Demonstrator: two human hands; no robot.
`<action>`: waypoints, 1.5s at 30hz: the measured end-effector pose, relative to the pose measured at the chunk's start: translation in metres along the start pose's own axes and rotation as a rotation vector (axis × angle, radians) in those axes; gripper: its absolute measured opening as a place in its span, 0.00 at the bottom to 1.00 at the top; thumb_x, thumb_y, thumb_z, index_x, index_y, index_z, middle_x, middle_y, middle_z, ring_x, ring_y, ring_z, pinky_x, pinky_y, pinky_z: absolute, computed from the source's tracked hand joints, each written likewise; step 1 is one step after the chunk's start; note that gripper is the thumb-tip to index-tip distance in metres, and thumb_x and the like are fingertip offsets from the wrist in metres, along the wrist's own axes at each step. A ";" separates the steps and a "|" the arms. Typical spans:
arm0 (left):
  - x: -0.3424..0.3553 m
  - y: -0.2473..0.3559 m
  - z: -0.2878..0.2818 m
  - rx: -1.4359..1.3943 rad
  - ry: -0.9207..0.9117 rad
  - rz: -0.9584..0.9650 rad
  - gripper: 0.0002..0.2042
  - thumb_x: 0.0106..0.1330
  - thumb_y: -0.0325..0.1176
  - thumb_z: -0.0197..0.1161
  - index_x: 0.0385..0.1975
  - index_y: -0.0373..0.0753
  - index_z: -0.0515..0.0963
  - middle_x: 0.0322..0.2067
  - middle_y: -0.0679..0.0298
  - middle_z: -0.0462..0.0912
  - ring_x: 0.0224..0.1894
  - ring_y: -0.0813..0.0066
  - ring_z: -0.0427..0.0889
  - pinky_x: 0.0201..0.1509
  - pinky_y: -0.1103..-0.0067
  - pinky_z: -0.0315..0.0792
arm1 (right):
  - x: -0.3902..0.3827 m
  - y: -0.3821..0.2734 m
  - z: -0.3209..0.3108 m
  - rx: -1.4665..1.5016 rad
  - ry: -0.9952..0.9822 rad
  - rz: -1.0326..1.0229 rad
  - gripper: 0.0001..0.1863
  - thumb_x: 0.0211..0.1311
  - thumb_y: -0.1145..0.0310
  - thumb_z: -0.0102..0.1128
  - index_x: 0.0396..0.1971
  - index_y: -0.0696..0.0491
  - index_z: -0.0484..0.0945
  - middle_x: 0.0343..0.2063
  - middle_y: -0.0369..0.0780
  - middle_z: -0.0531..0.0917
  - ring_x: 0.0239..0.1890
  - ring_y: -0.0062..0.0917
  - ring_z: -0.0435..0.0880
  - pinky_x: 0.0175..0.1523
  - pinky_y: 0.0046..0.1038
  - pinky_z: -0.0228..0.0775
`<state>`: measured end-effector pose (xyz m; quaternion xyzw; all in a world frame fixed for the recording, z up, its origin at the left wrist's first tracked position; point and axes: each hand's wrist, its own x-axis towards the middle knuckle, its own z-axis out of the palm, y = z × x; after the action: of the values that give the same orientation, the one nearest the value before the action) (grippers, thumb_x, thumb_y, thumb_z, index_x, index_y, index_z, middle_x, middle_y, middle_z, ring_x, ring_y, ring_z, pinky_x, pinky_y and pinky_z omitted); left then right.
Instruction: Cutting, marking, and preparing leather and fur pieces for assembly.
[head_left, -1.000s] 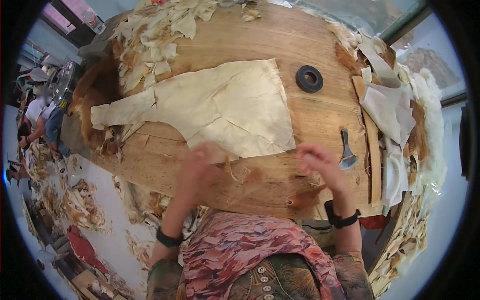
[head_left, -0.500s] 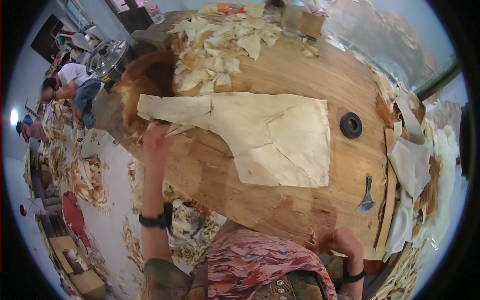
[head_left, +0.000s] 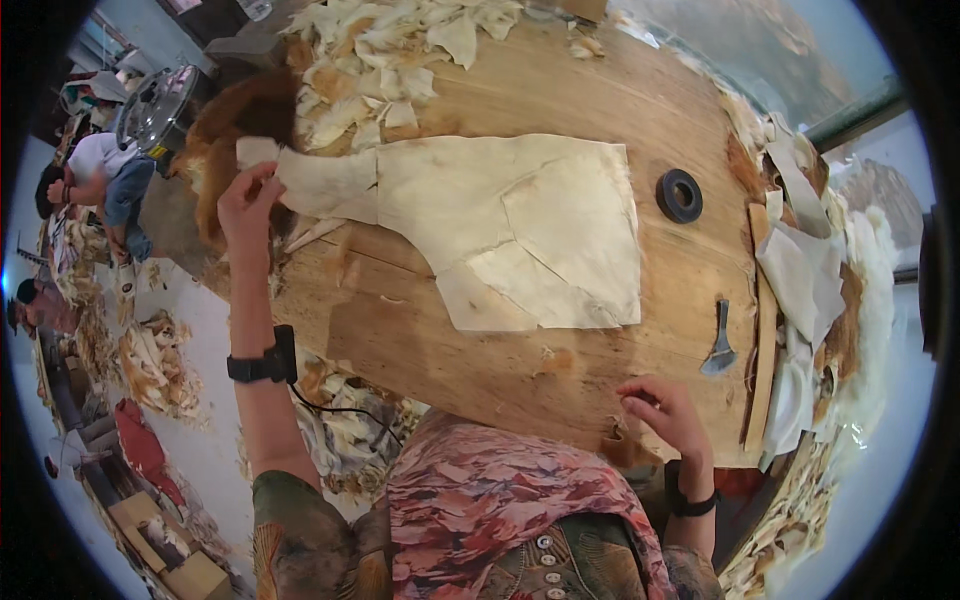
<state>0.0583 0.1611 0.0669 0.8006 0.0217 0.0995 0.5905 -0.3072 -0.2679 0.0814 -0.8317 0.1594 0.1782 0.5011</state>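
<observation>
With my left hand [head_left: 245,208] curled, grip unclear, at the tapered end of the flat cream hide sheet [head_left: 520,220], I seemingly adjusted it, next needing steady tension, my right hand [head_left: 673,413] loosely open.

The left hand [head_left: 247,208] is hiding some pale hide [head_left: 475,212]; the top edge is cutting off a brown box [head_left: 583,8]

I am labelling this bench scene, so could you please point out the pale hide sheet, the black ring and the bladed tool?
Pale hide sheet [head_left: 535,228], head view, middle of its wide part.
Black ring [head_left: 664,198], head view, left side of its band.
Bladed tool [head_left: 721,342], head view, where handle meets blade.
</observation>
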 end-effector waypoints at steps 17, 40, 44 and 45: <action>-0.035 -0.011 0.095 0.062 -0.547 0.053 0.20 0.63 0.30 0.63 0.56 0.35 0.73 0.44 0.64 0.78 0.45 0.78 0.76 0.49 0.79 0.70 | 0.129 0.024 -0.031 0.422 0.527 -0.016 0.24 0.60 0.63 0.65 0.53 0.61 0.73 0.38 0.35 0.78 0.41 0.17 0.76 0.42 0.20 0.71; -0.063 0.127 0.198 -0.188 -0.644 0.097 0.21 0.62 0.21 0.58 0.57 0.30 0.68 0.49 0.59 0.77 0.50 0.73 0.76 0.55 0.77 0.70 | 0.138 -0.042 -0.117 1.004 0.561 -0.339 0.07 0.54 0.68 0.67 0.32 0.54 0.83 0.24 0.35 0.84 0.21 0.18 0.80 0.27 0.23 0.73; -0.098 0.198 0.273 -0.612 -0.893 0.090 0.28 0.69 0.29 0.56 0.68 0.34 0.56 0.64 0.55 0.64 0.64 0.69 0.65 0.66 0.75 0.61 | 0.063 0.008 -0.232 0.911 1.023 -0.356 0.13 0.57 0.64 0.67 0.37 0.57 0.79 0.28 0.37 0.82 0.26 0.20 0.81 0.32 0.25 0.76; -0.107 0.216 0.274 -0.659 -0.950 0.174 0.28 0.70 0.31 0.55 0.68 0.34 0.55 0.65 0.55 0.63 0.66 0.67 0.64 0.67 0.74 0.59 | 0.047 0.036 -0.267 0.776 1.180 -0.295 0.15 0.60 0.64 0.65 0.40 0.58 0.77 0.30 0.37 0.82 0.30 0.20 0.81 0.35 0.25 0.76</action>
<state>-0.0140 -0.1783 0.1805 0.5305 -0.3436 -0.2206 0.7429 -0.2457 -0.5255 0.1476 -0.5644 0.3413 -0.4397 0.6097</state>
